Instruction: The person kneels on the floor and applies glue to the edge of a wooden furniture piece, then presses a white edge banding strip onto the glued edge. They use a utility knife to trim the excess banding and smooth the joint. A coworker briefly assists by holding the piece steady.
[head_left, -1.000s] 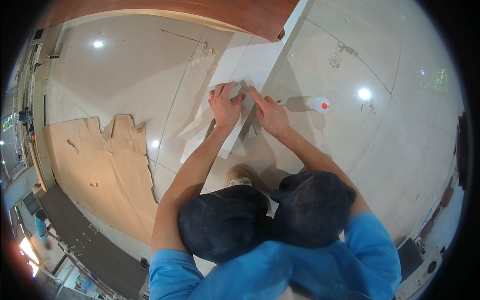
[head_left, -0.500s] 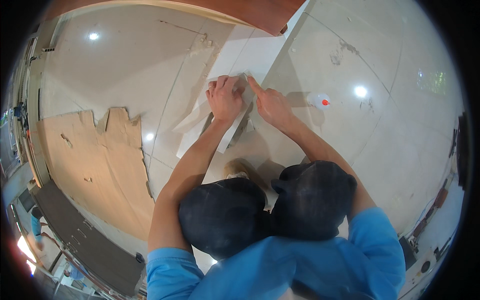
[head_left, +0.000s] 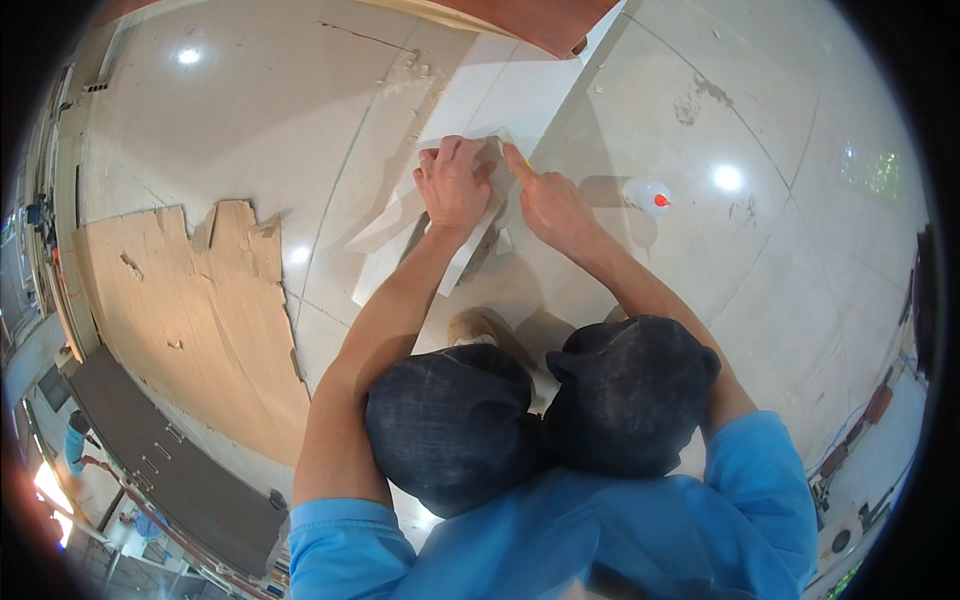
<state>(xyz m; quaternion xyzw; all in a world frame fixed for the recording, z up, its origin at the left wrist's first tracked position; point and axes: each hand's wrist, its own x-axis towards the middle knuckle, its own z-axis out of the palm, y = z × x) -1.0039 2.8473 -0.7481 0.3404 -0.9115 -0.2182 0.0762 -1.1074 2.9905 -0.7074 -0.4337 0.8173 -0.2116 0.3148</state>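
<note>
A long white panel lies slantwise on the floor in front of me. My left hand rests on it with bent fingers and thumb, pressing near its middle; what lies under the fingertips is hidden. A thin pale strip sticks out to the left below this hand. My right hand is beside the panel's right edge, fingers folded and index finger stretched forward. A slim tool with a yellow edge shows by that finger; its kind cannot be made out. Both fingertips are close together at a small greyish piece.
A white bottle with a red tip stands on the tiles right of my hand. Torn brown cardboard lies at left. A reddish-brown board overhangs the panel's far end. Another person is at far left.
My right index finger has shifted slightly, and a yellow edge now shows beside it. My left hand keeps its place on the panel. The whole view has moved a little.
</note>
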